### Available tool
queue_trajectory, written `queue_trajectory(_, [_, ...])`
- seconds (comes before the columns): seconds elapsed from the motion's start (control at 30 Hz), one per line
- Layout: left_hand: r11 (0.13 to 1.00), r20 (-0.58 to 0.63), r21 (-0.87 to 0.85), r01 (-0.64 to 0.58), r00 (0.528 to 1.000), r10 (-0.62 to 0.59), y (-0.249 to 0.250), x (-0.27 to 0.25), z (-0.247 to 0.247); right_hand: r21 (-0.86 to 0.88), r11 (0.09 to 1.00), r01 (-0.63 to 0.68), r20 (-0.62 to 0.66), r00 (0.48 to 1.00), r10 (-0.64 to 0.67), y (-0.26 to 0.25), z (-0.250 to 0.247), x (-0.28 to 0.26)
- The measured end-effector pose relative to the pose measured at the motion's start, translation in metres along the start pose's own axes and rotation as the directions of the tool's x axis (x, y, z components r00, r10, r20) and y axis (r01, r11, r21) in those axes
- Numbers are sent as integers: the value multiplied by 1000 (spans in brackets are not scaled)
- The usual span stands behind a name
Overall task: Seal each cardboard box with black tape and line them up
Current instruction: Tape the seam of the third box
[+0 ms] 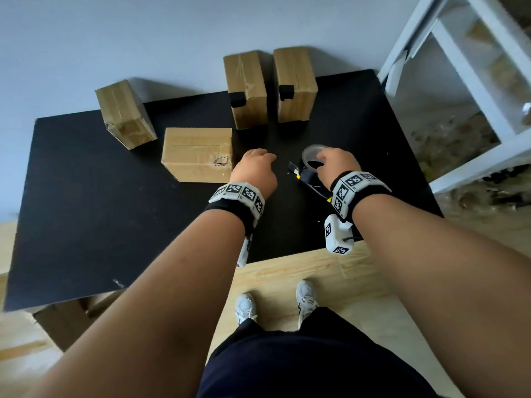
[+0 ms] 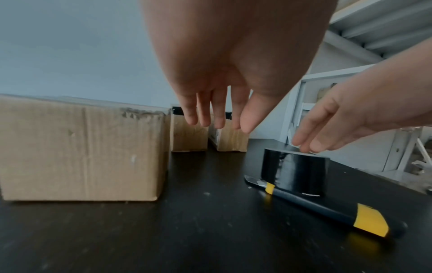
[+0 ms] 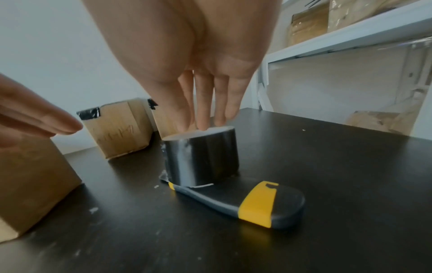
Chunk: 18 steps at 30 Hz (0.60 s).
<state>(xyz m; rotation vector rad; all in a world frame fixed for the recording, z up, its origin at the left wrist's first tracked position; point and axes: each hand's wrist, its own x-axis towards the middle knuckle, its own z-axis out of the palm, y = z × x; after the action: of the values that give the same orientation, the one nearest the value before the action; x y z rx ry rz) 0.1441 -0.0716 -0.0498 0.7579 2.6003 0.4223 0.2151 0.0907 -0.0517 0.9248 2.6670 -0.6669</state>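
Observation:
Four cardboard boxes stand on the black table (image 1: pixel 86 225). Two at the back, one (image 1: pixel 247 87) beside the other (image 1: pixel 294 84), each carry a piece of black tape. A third box (image 1: pixel 125 113) sits tilted at the back left. The nearest box (image 1: pixel 196 153) (image 2: pixel 77 153) has a torn corner and shows no black tape. The black tape roll (image 1: pixel 311 158) (image 3: pixel 203 157) stands on its side face, partly on a black and yellow utility knife (image 3: pixel 245 203) (image 2: pixel 327 210). My right hand (image 1: pixel 336 162) (image 3: pixel 203 123) touches the roll's top rim with straight fingers. My left hand (image 1: pixel 255 165) (image 2: pixel 217 123) hovers empty, fingers relaxed, between the nearest box and the roll.
A white shelf unit (image 1: pixel 459 67) holding wrapped cardboard packages stands to the right of the table. A large cardboard box (image 1: pixel 66 320) sits on the wooden floor under the table's front left corner. My feet are at the table's front edge.

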Motion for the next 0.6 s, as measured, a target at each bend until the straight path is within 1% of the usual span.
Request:
queue_trajectory(0.17, [997, 30, -16, 77, 997, -77, 21, 2, 28, -101, 989, 109, 130, 987, -96, 13, 3, 11])
queue_trajectory(0.27, [991, 31, -39, 126, 992, -125, 30, 3, 37, -153, 974, 168, 168, 976, -142, 16, 2, 12])
queue_trajectory(0.33, [985, 36, -45, 164, 986, -162, 36, 5, 37, -185, 968, 170, 217, 968, -128, 15, -1, 14])
queue_trajectory(0.4, [978, 37, -53, 203, 979, -201, 41, 7, 35, -235, 964, 121, 321, 946, -40, 11, -7, 17])
queue_trajectory(0.43, [975, 34, -53, 217, 976, -216, 44, 7, 33, -248, 963, 109, 351, 936, -15, 8, -12, 17])
queue_trajectory(0.53, [970, 10, -62, 236, 972, -236, 50, 10, 26, -250, 958, 143, 393, 919, -34, 0, -28, 19])
queue_trajectory(0.57, [966, -29, -80, 245, 968, -248, 54, 7, 21, -239, 955, 173, 385, 920, -71, -1, -39, 16])
queue_trajectory(0.6, [964, -44, -101, 247, 967, -252, 54, 7, 21, -217, 960, 177, 369, 925, -87, -1, -38, 16])
